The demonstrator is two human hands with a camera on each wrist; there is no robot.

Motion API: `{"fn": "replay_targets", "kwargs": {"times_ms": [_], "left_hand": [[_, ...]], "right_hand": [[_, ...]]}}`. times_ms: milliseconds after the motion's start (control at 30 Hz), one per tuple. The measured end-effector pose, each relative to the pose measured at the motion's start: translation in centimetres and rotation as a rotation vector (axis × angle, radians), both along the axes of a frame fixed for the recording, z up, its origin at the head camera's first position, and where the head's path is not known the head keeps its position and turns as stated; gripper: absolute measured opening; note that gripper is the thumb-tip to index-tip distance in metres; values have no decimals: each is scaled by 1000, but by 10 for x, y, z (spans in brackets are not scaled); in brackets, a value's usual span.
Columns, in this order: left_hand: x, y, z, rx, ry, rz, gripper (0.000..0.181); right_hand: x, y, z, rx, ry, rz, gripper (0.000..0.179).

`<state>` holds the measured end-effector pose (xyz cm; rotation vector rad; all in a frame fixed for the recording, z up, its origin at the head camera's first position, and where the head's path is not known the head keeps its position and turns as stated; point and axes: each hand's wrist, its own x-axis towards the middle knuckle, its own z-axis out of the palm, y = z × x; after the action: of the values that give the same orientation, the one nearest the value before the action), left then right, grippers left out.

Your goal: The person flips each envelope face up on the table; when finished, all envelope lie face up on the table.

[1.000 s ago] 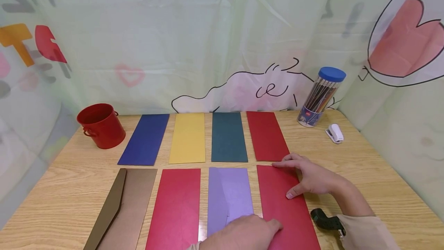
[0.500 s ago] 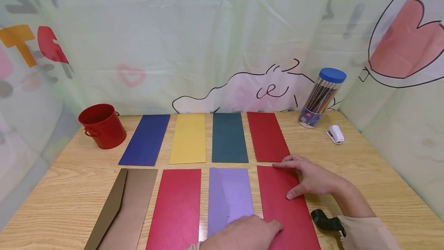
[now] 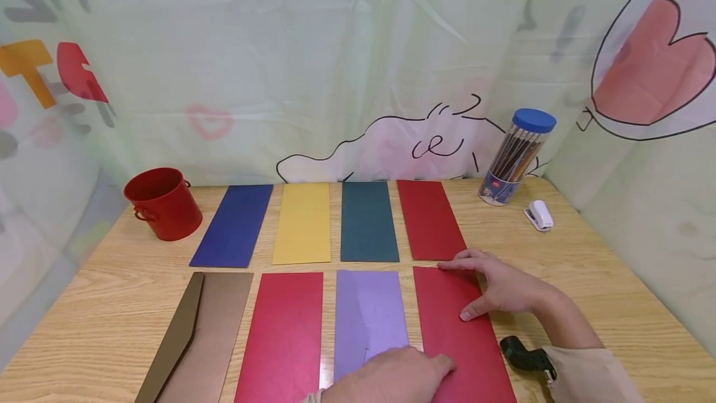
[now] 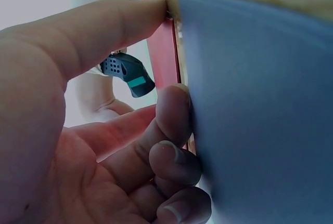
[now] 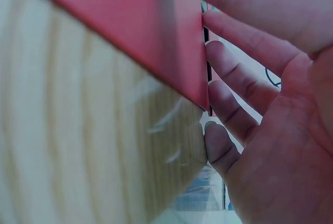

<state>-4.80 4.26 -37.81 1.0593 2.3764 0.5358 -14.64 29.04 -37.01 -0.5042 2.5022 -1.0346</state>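
A red envelope (image 3: pixel 475 359) lies at the front right of the wooden table. My right hand (image 3: pixel 495 282) rests on its far right part, fingers spread toward the far edge and thumb on the upper face. In the right wrist view, the fingertips of this hand (image 5: pixel 281 115) stand right at the red envelope's end (image 5: pixel 119 16). My left hand (image 3: pixel 386 375) reaches across the near part of a purple envelope (image 3: pixel 386 310), one digit touching the red envelope's left side. In the left wrist view its loosely bent fingers (image 4: pixel 177 169) meet the surface beside the purple envelope (image 4: pixel 260 109).
Left of the purple envelope lie another red envelope (image 3: pixel 285 328) and a brown one (image 3: pixel 215 328). Behind are blue (image 3: pixel 232 226), yellow (image 3: pixel 302 222), dark green (image 3: pixel 369 221) and red (image 3: pixel 431 219) envelopes. A red bucket (image 3: pixel 173 207), pencil tub (image 3: pixel 511 160) and stapler (image 3: pixel 539 215) stand farther back.
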Motion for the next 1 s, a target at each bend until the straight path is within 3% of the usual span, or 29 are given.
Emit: {"fn": "replay_targets", "kwargs": {"times_ms": [433,567,800,1000], "left_hand": [[-6,-1,5,-21,-32,0,61],[-12,-9,11,-46,-19,38,64],[-28,-55,31,-21,66,112,68],[-54,-109,56,-21,156,220,74]], "right_hand": [[-5,4,-2,-3,53,25,69],[-7,0,-1,-17,79,13,62],[-6,-17,16,19,136,-5,60],[-24,-63,41,190,210,54,57]]}}
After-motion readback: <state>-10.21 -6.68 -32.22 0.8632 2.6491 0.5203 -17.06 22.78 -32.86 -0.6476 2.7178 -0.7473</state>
